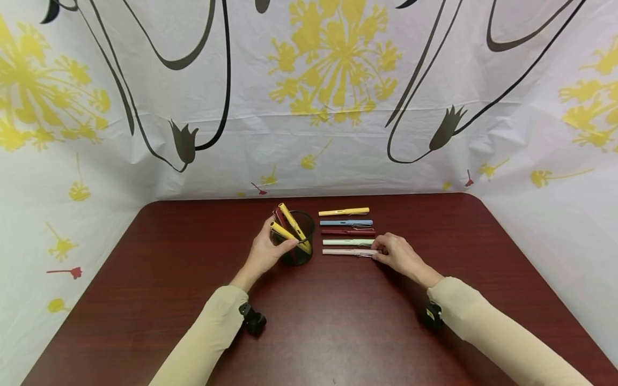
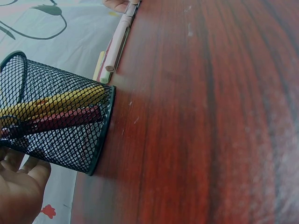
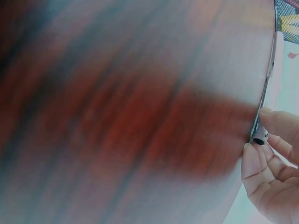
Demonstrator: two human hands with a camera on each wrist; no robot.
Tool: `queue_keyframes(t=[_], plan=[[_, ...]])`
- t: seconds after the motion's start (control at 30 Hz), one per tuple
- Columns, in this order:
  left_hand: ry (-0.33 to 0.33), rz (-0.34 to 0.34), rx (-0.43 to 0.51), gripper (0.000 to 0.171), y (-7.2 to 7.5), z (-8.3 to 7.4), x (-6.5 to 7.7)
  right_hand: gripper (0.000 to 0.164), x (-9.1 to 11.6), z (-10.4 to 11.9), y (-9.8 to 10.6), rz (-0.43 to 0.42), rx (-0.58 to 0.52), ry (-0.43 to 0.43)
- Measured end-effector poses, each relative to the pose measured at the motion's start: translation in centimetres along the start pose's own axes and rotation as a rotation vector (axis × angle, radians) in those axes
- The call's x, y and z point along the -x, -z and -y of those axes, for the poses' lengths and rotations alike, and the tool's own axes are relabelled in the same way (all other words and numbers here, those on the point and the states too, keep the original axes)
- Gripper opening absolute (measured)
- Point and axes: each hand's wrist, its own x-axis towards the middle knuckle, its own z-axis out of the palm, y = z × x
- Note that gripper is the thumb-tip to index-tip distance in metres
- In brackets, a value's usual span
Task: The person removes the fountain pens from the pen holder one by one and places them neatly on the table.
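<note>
My left hand grips a black mesh pen cup by its side, thumb over the near rim. Two yellow pens lean inside it, along with a dark red pen. To the cup's right, a row of pens lies flat on the table. Nearest is a pink pen, and the fingers of my right hand pinch its right, clip end. Behind it come a light green pen, a dark red pen, a blue pen and a yellow pen.
The dark red-brown wooden table extends around the cup and pens, its far edge just beyond the row. A white cloth with yellow and grey plant prints hangs behind and at both sides.
</note>
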Motion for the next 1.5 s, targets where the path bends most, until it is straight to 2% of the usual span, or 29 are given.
queue_keyframes(t=[0.57,0.97,1.5], plan=[[0.005,0.014,-0.003,0.079,0.04,-0.03,0.03,0.015,0.15,-0.16,-0.05,-0.017,-0.016,-0.001],[0.004,0.009,0.013,0.079,-0.02,0.01,0.09,0.015,0.16,-0.2,0.07,-0.002,-0.062,-0.048],[0.002,-0.004,0.011,0.078,-0.07,-0.04,0.05,0.013,0.14,-0.14,0.19,-0.003,-0.075,-0.051]])
